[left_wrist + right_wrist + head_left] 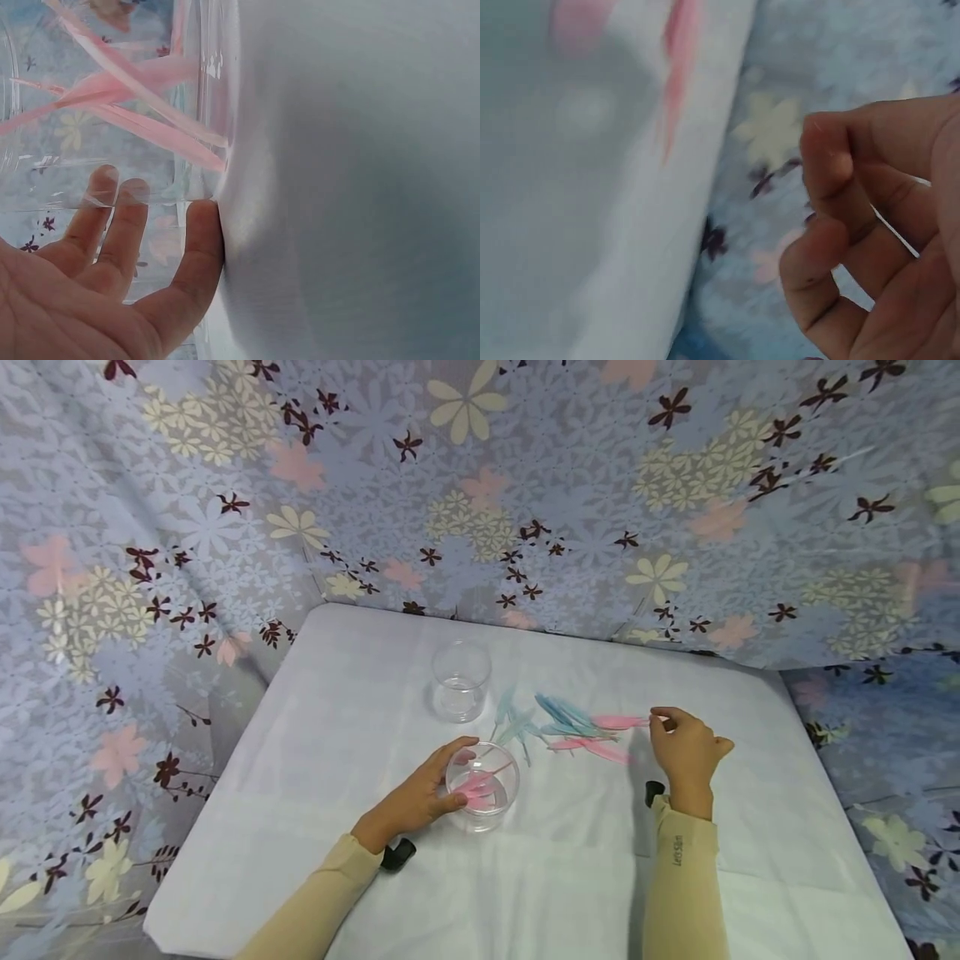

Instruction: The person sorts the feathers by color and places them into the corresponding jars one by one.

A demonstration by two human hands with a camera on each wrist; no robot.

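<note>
Clasping a clear cup [504, 798] is the left hand [422, 789]; whether the right hand [686, 753] pinches a pink feather [617, 722], I cannot tell.

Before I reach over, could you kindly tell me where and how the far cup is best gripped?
I'd grip the far cup round the outside of its wall, coming from the left. It stands upright, and its rounded side should suit curled fingers. The pale feathers lie to its right, toward the near side, so a left approach would likely avoid them.

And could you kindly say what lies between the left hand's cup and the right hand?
The head view shows pink feathers there, with blue feathers just beyond.
</note>
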